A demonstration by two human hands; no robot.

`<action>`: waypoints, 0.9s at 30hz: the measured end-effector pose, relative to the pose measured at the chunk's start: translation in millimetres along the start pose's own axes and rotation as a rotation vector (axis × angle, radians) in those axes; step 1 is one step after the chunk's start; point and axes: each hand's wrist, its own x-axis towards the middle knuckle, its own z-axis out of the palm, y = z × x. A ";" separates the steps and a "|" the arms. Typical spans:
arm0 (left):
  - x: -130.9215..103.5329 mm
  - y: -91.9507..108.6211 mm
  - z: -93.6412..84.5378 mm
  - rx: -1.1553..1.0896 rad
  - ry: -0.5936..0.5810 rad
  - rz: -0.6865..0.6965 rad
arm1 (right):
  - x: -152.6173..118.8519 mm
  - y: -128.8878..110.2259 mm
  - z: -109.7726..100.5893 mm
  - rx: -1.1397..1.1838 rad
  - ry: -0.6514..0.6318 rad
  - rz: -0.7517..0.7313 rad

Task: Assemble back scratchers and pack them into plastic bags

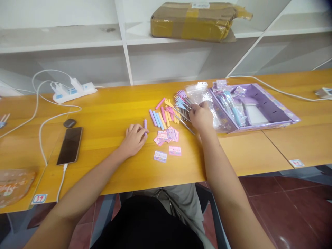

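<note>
My left hand (pixel 134 139) rests on the table with its fingers curled round a short purple handle tube (pixel 145 123), which stands up past the fingertips. My right hand (pixel 201 116) pinches the metal rods of small back scratchers with hand-shaped heads; just which rod is hidden by the fingers. Their heads are purple, blue (pixel 179 102), yellow (pixel 168 102) and pink (pixel 170 110). Between my hands lie several loose handle tubes (pixel 161 119) in purple, blue, yellow and pink. Nearer to me is a loose pile of pink printed cards (pixel 171 133), with two more cards (pixel 160 156) apart from it.
Right of my right hand, clear plastic bags (pixel 218 114) lie against a purple open box (pixel 278 98) with wrapped items inside. At left are a phone (pixel 70 146) on a cable, a dark earbud case (pixel 70 123) and a power strip (pixel 75 92). A taped parcel (pixel 192 22) sits on the shelf.
</note>
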 end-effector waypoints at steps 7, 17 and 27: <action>0.5 1.4 -1.1 -0.024 -0.003 -0.024 | 3.6 5.7 -0.6 -0.041 0.035 0.049; 0.3 2.4 -1.0 -0.004 -0.009 0.000 | 8.1 14.6 1.3 -0.139 -0.024 0.094; -0.9 2.8 0.0 0.008 0.021 -0.012 | 8.3 3.9 -4.4 -0.104 0.068 0.143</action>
